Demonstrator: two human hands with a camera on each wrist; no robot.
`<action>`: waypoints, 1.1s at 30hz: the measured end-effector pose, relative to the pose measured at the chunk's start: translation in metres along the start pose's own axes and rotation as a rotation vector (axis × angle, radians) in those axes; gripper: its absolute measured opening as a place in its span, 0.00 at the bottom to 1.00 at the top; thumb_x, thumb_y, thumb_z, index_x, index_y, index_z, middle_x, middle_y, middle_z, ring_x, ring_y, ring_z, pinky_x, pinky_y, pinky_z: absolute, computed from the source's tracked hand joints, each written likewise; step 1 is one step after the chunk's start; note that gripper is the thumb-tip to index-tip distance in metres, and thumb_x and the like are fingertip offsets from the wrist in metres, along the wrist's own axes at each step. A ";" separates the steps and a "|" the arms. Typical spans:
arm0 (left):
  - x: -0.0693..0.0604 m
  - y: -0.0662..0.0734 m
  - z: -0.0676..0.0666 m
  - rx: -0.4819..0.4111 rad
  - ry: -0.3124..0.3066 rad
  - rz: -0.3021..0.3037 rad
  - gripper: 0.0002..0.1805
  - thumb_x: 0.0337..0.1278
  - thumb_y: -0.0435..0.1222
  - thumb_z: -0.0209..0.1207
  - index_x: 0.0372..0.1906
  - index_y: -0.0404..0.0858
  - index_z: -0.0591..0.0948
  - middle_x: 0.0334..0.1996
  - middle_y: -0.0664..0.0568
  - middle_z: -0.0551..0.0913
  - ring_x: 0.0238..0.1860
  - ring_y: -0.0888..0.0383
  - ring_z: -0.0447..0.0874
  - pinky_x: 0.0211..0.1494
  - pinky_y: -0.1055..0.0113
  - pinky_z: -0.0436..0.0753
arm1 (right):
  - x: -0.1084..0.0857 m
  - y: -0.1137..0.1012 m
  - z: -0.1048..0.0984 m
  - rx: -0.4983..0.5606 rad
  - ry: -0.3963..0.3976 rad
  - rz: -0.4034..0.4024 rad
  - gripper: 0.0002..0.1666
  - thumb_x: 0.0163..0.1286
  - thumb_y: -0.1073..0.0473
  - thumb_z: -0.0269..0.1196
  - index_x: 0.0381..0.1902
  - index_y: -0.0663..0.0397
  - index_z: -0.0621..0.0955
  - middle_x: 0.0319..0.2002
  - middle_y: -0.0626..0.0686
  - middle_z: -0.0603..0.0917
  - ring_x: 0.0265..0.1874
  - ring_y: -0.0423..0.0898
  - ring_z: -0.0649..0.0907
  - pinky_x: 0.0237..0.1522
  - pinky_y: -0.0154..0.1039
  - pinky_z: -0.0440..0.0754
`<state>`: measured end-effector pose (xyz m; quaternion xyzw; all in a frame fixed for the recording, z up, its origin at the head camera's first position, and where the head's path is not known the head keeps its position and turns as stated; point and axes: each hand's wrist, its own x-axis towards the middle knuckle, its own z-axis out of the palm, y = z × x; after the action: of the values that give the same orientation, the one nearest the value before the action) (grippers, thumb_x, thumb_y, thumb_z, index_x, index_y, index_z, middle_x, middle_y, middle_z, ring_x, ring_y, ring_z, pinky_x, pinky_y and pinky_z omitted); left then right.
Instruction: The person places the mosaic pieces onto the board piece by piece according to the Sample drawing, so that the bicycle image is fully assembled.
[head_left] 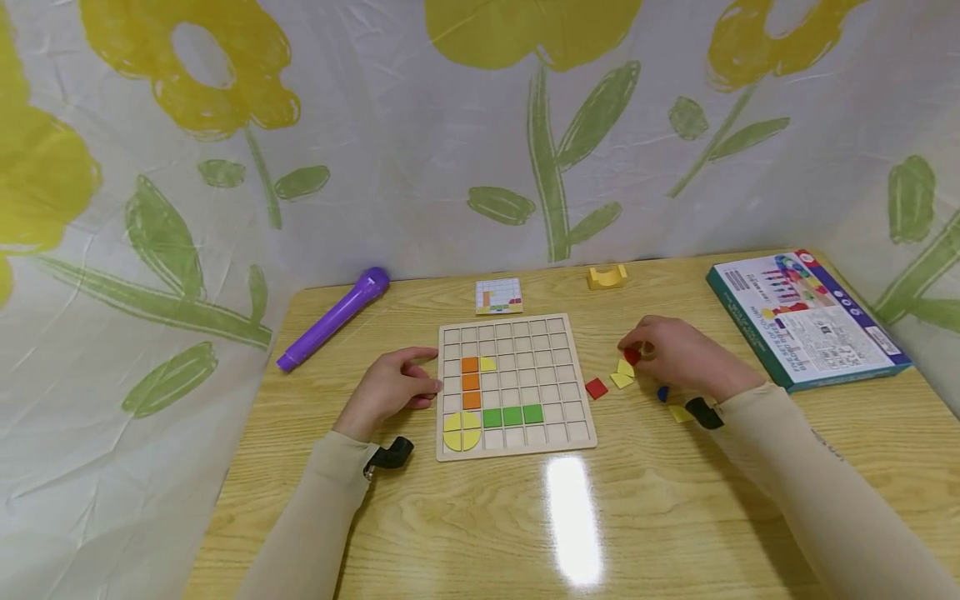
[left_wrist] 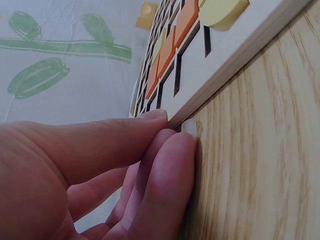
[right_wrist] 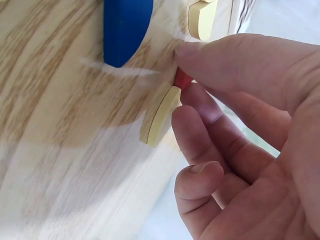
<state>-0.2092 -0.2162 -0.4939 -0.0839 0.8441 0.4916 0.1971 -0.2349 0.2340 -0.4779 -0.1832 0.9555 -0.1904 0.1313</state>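
Red piece (head_left: 632,357), right grip (head_left: 675,354) (narrow pinch)

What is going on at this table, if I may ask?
A person's right hand pinches a red piece right of the grid board, while the left hand is at the board's left edge. In the board sit three orange squares, three green squares and five yellow pieces. A red square and a blue piece lie on the table.
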 end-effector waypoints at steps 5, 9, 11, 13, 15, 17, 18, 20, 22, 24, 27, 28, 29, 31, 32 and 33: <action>0.001 0.000 0.000 0.003 -0.001 0.002 0.34 0.66 0.32 0.73 0.75 0.48 0.78 0.48 0.42 0.84 0.38 0.55 0.89 0.46 0.64 0.95 | 0.000 0.001 -0.001 0.013 0.007 0.008 0.17 0.73 0.64 0.69 0.58 0.53 0.90 0.49 0.52 0.87 0.44 0.49 0.83 0.55 0.53 0.89; 0.001 -0.001 0.000 0.007 -0.004 0.000 0.34 0.66 0.32 0.73 0.75 0.47 0.78 0.49 0.42 0.84 0.38 0.55 0.89 0.46 0.64 0.95 | 0.001 0.002 -0.002 0.032 0.005 0.008 0.14 0.73 0.62 0.71 0.54 0.52 0.90 0.48 0.51 0.88 0.44 0.48 0.83 0.56 0.53 0.89; 0.001 -0.002 -0.001 0.007 -0.007 -0.002 0.35 0.66 0.32 0.74 0.76 0.47 0.78 0.49 0.42 0.84 0.38 0.55 0.89 0.46 0.64 0.95 | 0.001 0.003 -0.002 0.034 0.004 0.005 0.12 0.72 0.61 0.72 0.52 0.51 0.90 0.47 0.50 0.88 0.43 0.48 0.83 0.55 0.52 0.89; 0.001 -0.001 -0.001 0.006 -0.011 -0.001 0.35 0.66 0.32 0.74 0.76 0.46 0.78 0.49 0.42 0.84 0.38 0.55 0.89 0.46 0.64 0.95 | 0.002 0.003 -0.003 0.031 0.005 0.001 0.10 0.72 0.60 0.73 0.49 0.50 0.90 0.46 0.49 0.87 0.43 0.47 0.83 0.55 0.52 0.89; 0.002 -0.001 -0.001 0.006 -0.012 0.000 0.35 0.66 0.32 0.74 0.76 0.47 0.77 0.49 0.42 0.83 0.38 0.55 0.89 0.46 0.64 0.95 | 0.002 0.004 -0.003 0.027 0.008 -0.005 0.08 0.72 0.60 0.73 0.48 0.49 0.91 0.46 0.49 0.88 0.43 0.47 0.84 0.55 0.52 0.89; 0.002 -0.001 -0.001 0.008 -0.012 0.001 0.35 0.66 0.32 0.74 0.76 0.47 0.78 0.49 0.42 0.83 0.38 0.55 0.89 0.46 0.64 0.95 | 0.001 0.005 -0.003 0.026 0.010 -0.011 0.07 0.72 0.59 0.74 0.47 0.48 0.91 0.45 0.48 0.88 0.43 0.47 0.84 0.55 0.52 0.89; 0.002 -0.001 0.000 0.010 -0.013 0.003 0.35 0.66 0.32 0.74 0.76 0.46 0.78 0.49 0.42 0.83 0.38 0.55 0.89 0.46 0.64 0.95 | 0.001 0.005 -0.003 0.027 0.011 -0.014 0.07 0.72 0.59 0.74 0.46 0.48 0.91 0.45 0.48 0.88 0.43 0.47 0.84 0.55 0.52 0.89; 0.002 -0.001 0.000 0.010 -0.010 0.000 0.35 0.66 0.32 0.74 0.76 0.47 0.78 0.49 0.42 0.84 0.39 0.55 0.89 0.46 0.64 0.95 | 0.001 0.006 -0.004 0.031 0.011 -0.016 0.07 0.71 0.58 0.74 0.46 0.48 0.90 0.45 0.48 0.88 0.43 0.47 0.84 0.54 0.51 0.89; 0.002 -0.001 -0.001 0.009 -0.011 -0.001 0.35 0.66 0.32 0.73 0.76 0.47 0.78 0.49 0.42 0.84 0.39 0.55 0.89 0.46 0.64 0.95 | 0.000 0.006 -0.005 0.032 0.015 -0.006 0.07 0.71 0.57 0.74 0.46 0.47 0.90 0.45 0.48 0.88 0.43 0.47 0.84 0.54 0.51 0.89; 0.002 0.000 -0.001 0.006 -0.011 -0.003 0.35 0.66 0.32 0.73 0.76 0.47 0.78 0.49 0.42 0.83 0.39 0.55 0.89 0.46 0.64 0.95 | -0.002 0.006 -0.007 0.038 0.023 0.014 0.08 0.71 0.56 0.74 0.46 0.46 0.90 0.45 0.48 0.88 0.43 0.48 0.83 0.54 0.50 0.88; 0.002 0.000 -0.001 0.002 -0.012 -0.004 0.35 0.66 0.32 0.73 0.76 0.47 0.77 0.49 0.42 0.83 0.39 0.55 0.89 0.46 0.64 0.95 | -0.003 0.002 -0.010 0.043 0.042 0.022 0.09 0.70 0.54 0.74 0.47 0.45 0.90 0.46 0.48 0.88 0.44 0.49 0.83 0.55 0.50 0.87; 0.002 0.000 -0.001 0.002 -0.012 -0.004 0.35 0.66 0.32 0.73 0.76 0.47 0.77 0.49 0.42 0.83 0.39 0.55 0.89 0.46 0.64 0.95 | -0.002 -0.001 -0.011 0.047 0.046 0.020 0.09 0.70 0.54 0.74 0.47 0.46 0.90 0.46 0.48 0.88 0.45 0.49 0.83 0.55 0.50 0.86; 0.002 0.000 -0.001 0.003 -0.011 -0.003 0.35 0.66 0.32 0.73 0.76 0.47 0.77 0.49 0.42 0.83 0.38 0.55 0.89 0.46 0.64 0.95 | -0.002 -0.005 -0.011 0.052 0.051 0.010 0.10 0.70 0.54 0.74 0.47 0.46 0.90 0.46 0.48 0.88 0.45 0.49 0.83 0.56 0.51 0.86; 0.002 0.000 -0.001 0.004 -0.010 -0.003 0.35 0.66 0.32 0.74 0.76 0.47 0.77 0.49 0.42 0.83 0.39 0.55 0.89 0.46 0.64 0.95 | 0.000 -0.013 -0.011 0.057 0.059 -0.025 0.09 0.70 0.56 0.74 0.47 0.48 0.90 0.46 0.49 0.88 0.46 0.49 0.84 0.56 0.51 0.87; 0.002 0.000 -0.001 0.006 -0.011 -0.001 0.35 0.66 0.32 0.74 0.76 0.47 0.78 0.49 0.42 0.83 0.39 0.55 0.89 0.46 0.64 0.95 | 0.001 -0.018 -0.009 0.060 0.064 -0.041 0.09 0.70 0.56 0.75 0.47 0.48 0.90 0.45 0.48 0.88 0.46 0.49 0.84 0.55 0.50 0.87; 0.002 0.000 -0.001 0.006 -0.013 0.000 0.35 0.66 0.32 0.74 0.76 0.47 0.78 0.49 0.42 0.83 0.39 0.55 0.89 0.46 0.64 0.95 | 0.002 -0.024 -0.007 0.071 0.067 -0.056 0.09 0.70 0.56 0.75 0.46 0.48 0.90 0.45 0.48 0.88 0.45 0.48 0.85 0.54 0.49 0.87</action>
<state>-0.2110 -0.2171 -0.4943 -0.0802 0.8443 0.4895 0.2027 -0.2316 0.2150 -0.4625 -0.1985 0.9465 -0.2339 0.1004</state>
